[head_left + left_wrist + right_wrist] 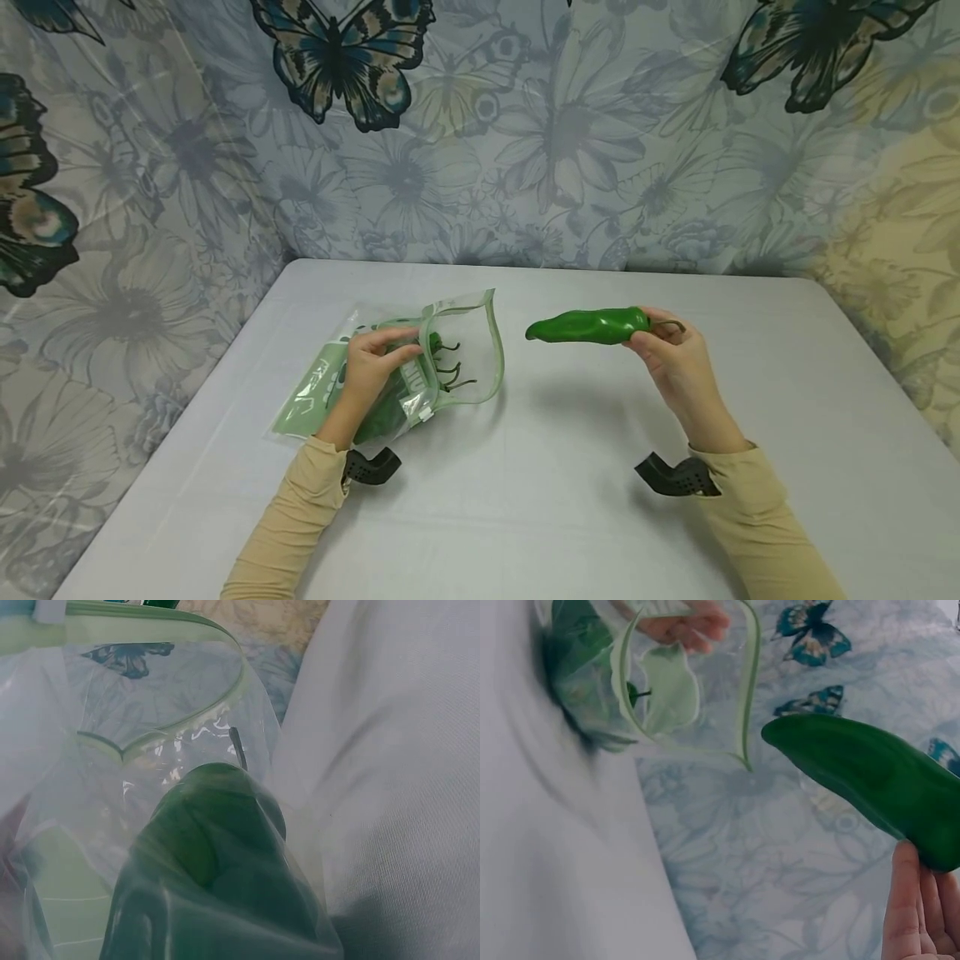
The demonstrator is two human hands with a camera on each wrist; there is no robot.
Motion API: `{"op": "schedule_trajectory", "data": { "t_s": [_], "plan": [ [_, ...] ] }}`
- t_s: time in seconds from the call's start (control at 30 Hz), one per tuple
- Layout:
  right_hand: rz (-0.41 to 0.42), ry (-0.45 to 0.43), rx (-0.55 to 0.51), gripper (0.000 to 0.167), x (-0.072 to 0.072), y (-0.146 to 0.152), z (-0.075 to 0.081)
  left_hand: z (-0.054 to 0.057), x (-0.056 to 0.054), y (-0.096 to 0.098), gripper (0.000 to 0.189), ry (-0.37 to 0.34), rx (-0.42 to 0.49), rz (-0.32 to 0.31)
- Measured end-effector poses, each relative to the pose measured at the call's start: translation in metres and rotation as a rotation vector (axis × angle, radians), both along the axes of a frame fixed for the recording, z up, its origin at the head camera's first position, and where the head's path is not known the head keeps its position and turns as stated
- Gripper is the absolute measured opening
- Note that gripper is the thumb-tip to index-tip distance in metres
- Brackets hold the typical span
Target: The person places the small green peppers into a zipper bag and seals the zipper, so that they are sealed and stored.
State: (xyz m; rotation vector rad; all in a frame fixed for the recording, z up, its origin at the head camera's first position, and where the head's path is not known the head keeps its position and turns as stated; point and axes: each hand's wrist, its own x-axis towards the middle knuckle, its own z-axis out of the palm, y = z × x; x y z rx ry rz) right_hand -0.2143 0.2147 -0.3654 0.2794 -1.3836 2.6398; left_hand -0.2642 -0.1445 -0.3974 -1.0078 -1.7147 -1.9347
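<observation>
A long green pepper [588, 326] is held level above the table by my right hand [678, 367]. Fingers and thumb pinch its stem end, and its tip points left toward the bag. The clear and green zip bag [315, 392] lies on the left with its mouth open to the right. My left hand [371, 367] pinches the upper layer near the mouth. Inside the bag are several green peppers [217, 840], with stems toward the opening. In the right wrist view the held pepper [870, 772] hangs apart from the bag's rim [748, 690].
A white-covered table [525, 517] lies beneath both hands. Behind it hangs a cloth [570, 150] printed with flowers and butterflies. Black wrist mounts [678, 477] jut inward from the sleeves. A small zip slider [426, 413] sits at the bag's near corner.
</observation>
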Motion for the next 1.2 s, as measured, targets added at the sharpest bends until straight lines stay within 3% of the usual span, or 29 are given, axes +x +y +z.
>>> {"op": "schedule_trajectory", "data": {
  "t_s": [0.67,0.93,1.2],
  "plan": [
    [0.039,0.030,0.144,0.029,-0.001,-0.026,0.004,0.002,0.003,-0.001,0.020,-0.015,-0.005,-0.003],
    [0.050,-0.002,0.215,0.032,-0.005,-0.043,0.003,0.003,0.003,-0.001,0.020,-0.016,-0.006,-0.002],
    [0.058,-0.042,0.221,0.034,-0.011,-0.059,0.001,0.003,0.003,-0.001,0.020,-0.002,-0.008,0.009]
  ]
}}
